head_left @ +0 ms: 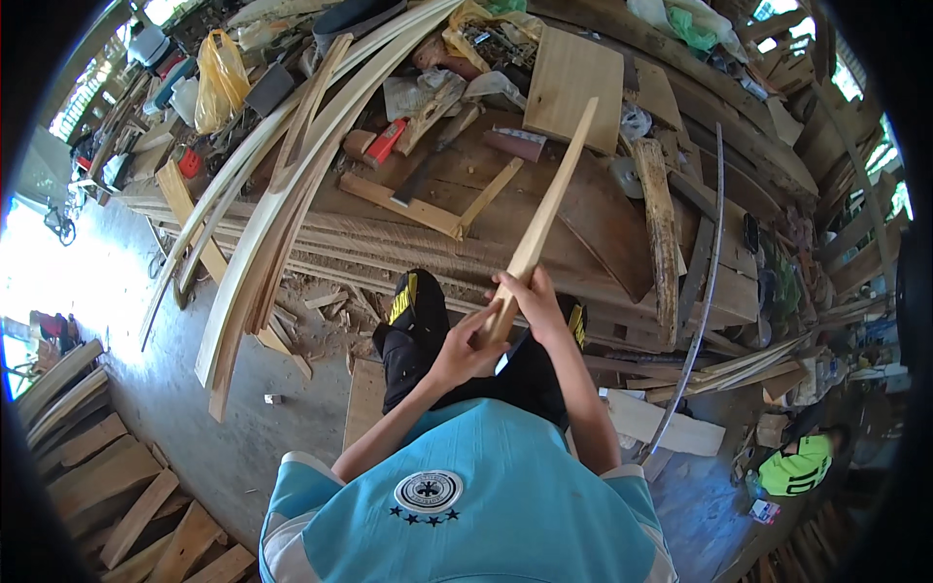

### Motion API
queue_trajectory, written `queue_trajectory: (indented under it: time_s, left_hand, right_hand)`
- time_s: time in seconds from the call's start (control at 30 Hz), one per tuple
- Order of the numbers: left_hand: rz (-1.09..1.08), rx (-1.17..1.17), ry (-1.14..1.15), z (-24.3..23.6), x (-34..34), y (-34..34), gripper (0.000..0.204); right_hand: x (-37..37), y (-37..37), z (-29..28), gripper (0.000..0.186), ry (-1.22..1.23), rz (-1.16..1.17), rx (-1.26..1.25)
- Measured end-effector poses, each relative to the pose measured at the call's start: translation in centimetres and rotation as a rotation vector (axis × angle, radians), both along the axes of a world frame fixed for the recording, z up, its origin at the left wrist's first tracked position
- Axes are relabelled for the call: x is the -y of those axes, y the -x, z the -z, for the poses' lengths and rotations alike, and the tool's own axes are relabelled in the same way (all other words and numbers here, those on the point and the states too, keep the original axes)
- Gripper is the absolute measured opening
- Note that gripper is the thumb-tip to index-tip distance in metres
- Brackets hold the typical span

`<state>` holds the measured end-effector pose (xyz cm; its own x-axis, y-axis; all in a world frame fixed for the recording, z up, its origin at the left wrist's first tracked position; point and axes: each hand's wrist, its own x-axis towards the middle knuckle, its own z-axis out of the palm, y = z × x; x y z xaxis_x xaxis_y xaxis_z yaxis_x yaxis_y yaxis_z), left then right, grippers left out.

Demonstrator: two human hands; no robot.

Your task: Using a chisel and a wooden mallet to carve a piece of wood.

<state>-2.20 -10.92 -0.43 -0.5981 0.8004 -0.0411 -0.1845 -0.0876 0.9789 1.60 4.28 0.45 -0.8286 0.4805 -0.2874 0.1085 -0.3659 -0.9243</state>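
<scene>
With left hand [461,356] and right hand [536,305] we're grasping a tapered wooden strip [547,216], seemingly inspecting; turning it would be needing looser fingers.

Looked like a woodworking workshop

Had a rough timber bench [389,243] loaded with boards [573,78] and long pale strips [248,277], wood scraps [326,301] scattered on a grey floor [190,340], and more planks [97,476] piled at lower left.

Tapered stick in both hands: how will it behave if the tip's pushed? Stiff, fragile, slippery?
The stick is probably stiff: it's wood and shows no obvious sag. Its tip narrows a lot, so likely snaps first. Slipping seems unlikely, with left hand and right hand on the wider end.
</scene>
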Motion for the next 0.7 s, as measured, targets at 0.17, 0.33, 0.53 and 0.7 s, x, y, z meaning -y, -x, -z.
queue_trajectory:
  time_s: [0.17, 0.33, 0.53, 0.7]
  left_hand:
    - [-0.181, -0.718, 0.155, -1.3, -1.0, 5.8, 0.019]
    - [-0.652, -1.177, 0.370, -1.2, -6.6, 19.7, 0.028]
    - [-0.276, -1.213, 0.809, 1.8, -11.8, 26.5, 0.019]
    - [-0.180, -0.361, 0.628, -0.7, -9.7, 26.7, 0.019]
  right_hand:
    - [-0.5, -0.6, -0.6, 0.014, 0.064, 0.373, -0.210]
    - [-0.6, -2.7, -0.5, 0.019, 0.166, 0.388, -0.174]
    - [2.4, -1.0, 0.7, 0.026, 0.424, 0.279, -0.196]
    - [4.5, 0.8, 0.6, 0.029, 0.572, 0.237, -0.234]
